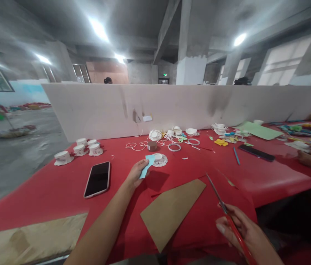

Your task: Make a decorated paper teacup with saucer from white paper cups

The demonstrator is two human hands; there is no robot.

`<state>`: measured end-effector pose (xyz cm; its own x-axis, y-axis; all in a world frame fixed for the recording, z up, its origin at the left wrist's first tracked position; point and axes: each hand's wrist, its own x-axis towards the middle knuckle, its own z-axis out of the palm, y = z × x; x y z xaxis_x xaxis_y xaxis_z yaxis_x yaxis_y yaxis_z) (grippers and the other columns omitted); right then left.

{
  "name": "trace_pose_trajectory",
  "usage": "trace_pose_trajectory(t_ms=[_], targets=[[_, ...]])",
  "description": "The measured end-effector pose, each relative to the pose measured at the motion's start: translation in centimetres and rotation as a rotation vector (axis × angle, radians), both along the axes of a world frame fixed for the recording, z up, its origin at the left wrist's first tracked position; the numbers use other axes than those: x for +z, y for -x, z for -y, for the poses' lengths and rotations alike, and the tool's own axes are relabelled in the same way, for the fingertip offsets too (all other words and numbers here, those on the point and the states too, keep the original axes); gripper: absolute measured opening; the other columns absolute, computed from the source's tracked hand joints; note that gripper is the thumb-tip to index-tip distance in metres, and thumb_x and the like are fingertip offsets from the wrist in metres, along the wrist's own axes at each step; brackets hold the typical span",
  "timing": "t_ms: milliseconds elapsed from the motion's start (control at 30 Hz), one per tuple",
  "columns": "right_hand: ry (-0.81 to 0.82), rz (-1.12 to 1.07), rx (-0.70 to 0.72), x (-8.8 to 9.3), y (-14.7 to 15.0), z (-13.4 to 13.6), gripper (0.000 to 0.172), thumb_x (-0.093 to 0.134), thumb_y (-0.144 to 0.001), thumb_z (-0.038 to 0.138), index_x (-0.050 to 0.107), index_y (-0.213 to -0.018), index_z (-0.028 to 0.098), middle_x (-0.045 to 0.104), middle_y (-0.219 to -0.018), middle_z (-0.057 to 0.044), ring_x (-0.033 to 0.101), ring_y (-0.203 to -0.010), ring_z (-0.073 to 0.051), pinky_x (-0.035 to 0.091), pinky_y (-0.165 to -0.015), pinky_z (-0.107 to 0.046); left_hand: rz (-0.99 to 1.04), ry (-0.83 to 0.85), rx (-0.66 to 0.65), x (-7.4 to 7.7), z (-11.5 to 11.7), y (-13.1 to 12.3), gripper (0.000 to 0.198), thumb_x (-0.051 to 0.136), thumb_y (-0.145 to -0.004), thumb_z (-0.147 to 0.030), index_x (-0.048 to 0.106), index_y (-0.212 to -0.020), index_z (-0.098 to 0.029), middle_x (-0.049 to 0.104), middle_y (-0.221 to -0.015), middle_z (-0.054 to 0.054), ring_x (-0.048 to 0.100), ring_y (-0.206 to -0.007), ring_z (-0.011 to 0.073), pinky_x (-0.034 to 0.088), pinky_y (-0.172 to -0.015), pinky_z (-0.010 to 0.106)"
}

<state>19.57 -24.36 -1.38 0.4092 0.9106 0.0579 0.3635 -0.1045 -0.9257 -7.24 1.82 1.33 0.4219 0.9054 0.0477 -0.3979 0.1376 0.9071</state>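
My left hand (139, 171) pinches a small piece of light blue paper (147, 166) above the red tabletop. Just behind the paper is a white paper cup with a fringed rim (159, 159), partly covered by it. In my right hand (238, 226) are red-handled scissors (234, 230), whose blades point forward and away from the blue paper. A brown sheet of paper or card (173, 209) lies flat between my two forearms.
A phone (97, 179) lies left of my left hand, with several decorated white cups (81, 149) beyond. Tape rings (174, 147), a brown roll (152, 146), paper scraps (221, 142), a blue pen (236, 156) and another phone (256, 152) lie farther back. Another person's hand (308, 158) is at right.
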Motion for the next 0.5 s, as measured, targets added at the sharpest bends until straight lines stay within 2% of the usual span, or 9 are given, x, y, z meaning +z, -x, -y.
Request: trace_pose_trajectory(t_ms=[133, 300, 433, 500], targets=[[0.069, 0.158, 0.024, 0.4, -0.7, 1.2, 0.052, 0.066, -0.066, 0.049, 0.055, -0.11, 0.025, 0.071, -0.088, -0.004, 0.068, -0.079, -0.022, 0.055, -0.068, -0.027, -0.017, -0.01, -0.038, 0.0, 0.1, -0.1, 0.032, 0.073, -0.065, -0.037, 0.05, -0.067, -0.015, 0.042, -0.047, -0.007, 0.033, -0.038, 0.0031, 0.021, -0.037, 0.017], [0.064, 0.356, 0.008, 1.0, -0.5, 1.8, 0.048, 0.064, -0.067, 0.051, 0.058, -0.108, 0.028, 0.071, -0.094, -0.005, 0.068, -0.081, -0.023, 0.055, -0.068, -0.028, 0.041, -0.006, -0.05, 0.1, 0.2, 0.1, 0.036, 0.071, -0.067, -0.04, 0.045, -0.061, -0.016, 0.033, -0.041, -0.009, 0.025, -0.035, 0.0024, 0.017, -0.035, 0.017], [0.048, 0.273, 0.001, 1.6, 0.2, 1.5, 0.051, 0.068, -0.062, 0.051, 0.058, -0.106, 0.027, 0.072, -0.085, -0.004, 0.068, -0.075, -0.022, 0.055, -0.063, -0.026, -0.046, -0.035, -0.079, 0.3, 0.6, 0.0, 0.038, 0.069, -0.067, -0.046, 0.048, -0.062, -0.015, 0.037, -0.041, -0.008, 0.028, -0.034, 0.0024, 0.017, -0.035, 0.018], [0.053, 0.124, 0.007, 1.8, 1.0, 1.4, 0.056, 0.068, -0.06, 0.053, 0.058, -0.108, 0.026, 0.071, -0.074, -0.004, 0.067, -0.06, -0.02, 0.052, -0.051, -0.024, -0.198, -0.062, -0.102, 0.3, 1.0, -0.3, 0.039, 0.07, -0.065, -0.048, 0.053, -0.065, -0.013, 0.045, -0.045, -0.004, 0.036, -0.036, 0.0039, 0.023, -0.037, 0.018]])
